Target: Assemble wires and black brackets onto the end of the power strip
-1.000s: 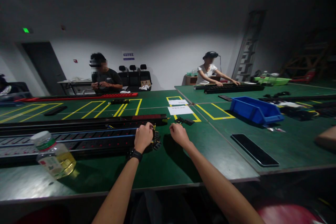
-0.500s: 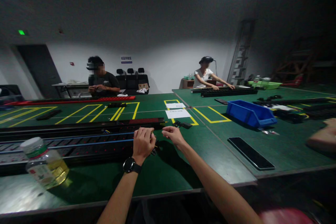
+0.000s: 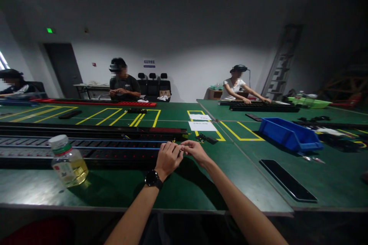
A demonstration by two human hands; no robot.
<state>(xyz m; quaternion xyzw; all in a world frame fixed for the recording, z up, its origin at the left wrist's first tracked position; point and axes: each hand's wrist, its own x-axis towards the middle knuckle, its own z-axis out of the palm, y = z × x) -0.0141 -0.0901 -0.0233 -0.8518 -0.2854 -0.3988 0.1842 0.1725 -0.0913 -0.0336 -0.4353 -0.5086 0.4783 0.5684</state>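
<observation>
My left hand (image 3: 169,157), with a black watch (image 3: 152,179) on its wrist, is closed at the right end of a long black panel (image 3: 120,154). The panel carries blue strips and rows of small red dots. Pinched fingers of my right hand (image 3: 196,152) meet the left fingertips. Whatever lies between the two hands is too small and covered to make out. Just behind them ends a second long black bar (image 3: 169,132) with a dark red section. Small black parts (image 3: 207,138) lie on the green table beyond my right hand.
A bottle of yellow liquid (image 3: 69,162) stands left, before the panel. To the right are a phone-like black slab (image 3: 287,180) and a blue bin (image 3: 290,136). White papers (image 3: 202,126) lie ahead. Co-workers (image 3: 125,84) sit across the table, one handling black rails (image 3: 264,107).
My right hand has closed the gap to my left, and their fingertips now meet. The view has turned left, so the bottle, bin and people appear farther right.
</observation>
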